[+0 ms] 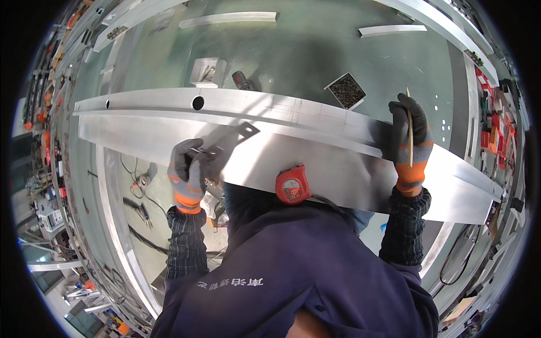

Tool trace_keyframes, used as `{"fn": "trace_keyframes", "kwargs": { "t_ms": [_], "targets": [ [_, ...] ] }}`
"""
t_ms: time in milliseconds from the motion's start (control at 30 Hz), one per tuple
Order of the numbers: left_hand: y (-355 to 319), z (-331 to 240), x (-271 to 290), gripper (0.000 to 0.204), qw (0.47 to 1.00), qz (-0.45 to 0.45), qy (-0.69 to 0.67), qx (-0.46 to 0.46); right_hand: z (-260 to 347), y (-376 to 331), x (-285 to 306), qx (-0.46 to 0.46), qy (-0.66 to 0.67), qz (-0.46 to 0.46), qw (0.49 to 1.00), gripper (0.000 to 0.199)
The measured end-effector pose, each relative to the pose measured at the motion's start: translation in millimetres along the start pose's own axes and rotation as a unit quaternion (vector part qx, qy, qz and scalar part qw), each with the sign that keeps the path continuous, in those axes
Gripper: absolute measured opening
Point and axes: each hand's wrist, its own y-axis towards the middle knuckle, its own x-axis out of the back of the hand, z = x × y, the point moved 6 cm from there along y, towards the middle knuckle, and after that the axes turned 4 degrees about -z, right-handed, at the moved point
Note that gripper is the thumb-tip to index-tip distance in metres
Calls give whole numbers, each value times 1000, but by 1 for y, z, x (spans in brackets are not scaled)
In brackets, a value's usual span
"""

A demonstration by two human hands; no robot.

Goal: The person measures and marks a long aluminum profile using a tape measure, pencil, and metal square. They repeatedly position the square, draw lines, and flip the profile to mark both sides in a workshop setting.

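A long silver sheet-metal profile (315, 155) with a raised bend and round holes lies across in front of me. My left hand (189, 169), in a grey and orange glove, is closed on a flat metal piece (245, 130) with a hole near its end, held over the profile. My right hand (411, 135), gloved alike, grips a thin pale pencil-like stick (410, 132), upright in the picture, above the profile's right part. A red tape measure (293, 184) rests at the profile's near edge, by my body.
Beyond the profile on the green surface are an open box of small dark pieces (346, 91), a light box (207, 72), a dark tool (241, 80) and two metal strips (228, 19) (393, 30). Cables and pliers (138, 209) lie at the left, red bins (496, 132) at far right.
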Motion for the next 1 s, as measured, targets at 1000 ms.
{"fn": "trace_keyframes", "kwargs": {
  "t_ms": [1000],
  "targets": [
    [4, -3, -11, 53, 953, 74, 202, -213, 36, -6, -22, 296, -342, 112, 884, 37]
  ]
}}
